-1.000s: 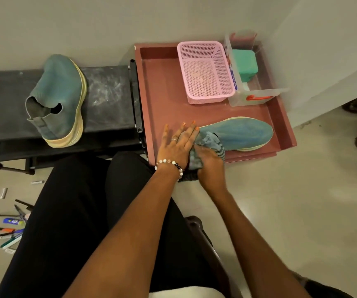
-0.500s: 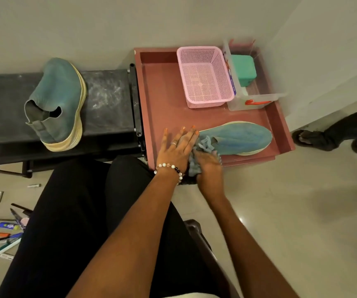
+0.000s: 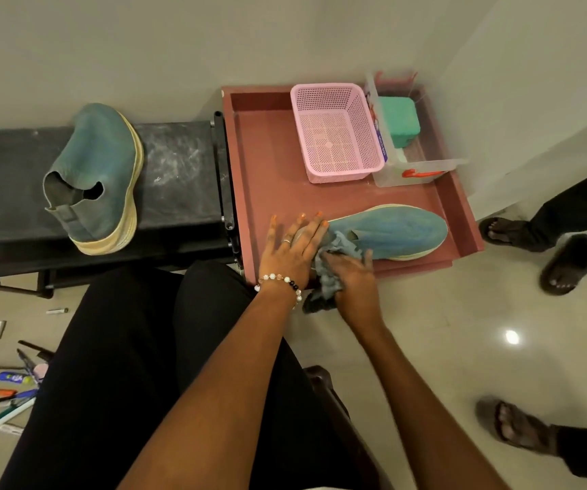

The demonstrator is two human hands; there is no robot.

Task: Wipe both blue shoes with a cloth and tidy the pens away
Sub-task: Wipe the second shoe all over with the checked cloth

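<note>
Because the blue suede slip-on shoe (image 3: 387,233) lies at the near edge of the shallow red tray (image 3: 267,164), steadied only by the flat, relaxed left hand (image 3: 290,249), a hard rub from the right hand (image 3: 352,277) clutching the crumpled grey-blue cloth (image 3: 334,256) could push it off.

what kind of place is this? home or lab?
Probably an indoor room staged for recording, not clearly either: glossy tiled floor, plain wall, a red tray holding a pink basket, and onlookers' sandalled feet nearby.
</note>
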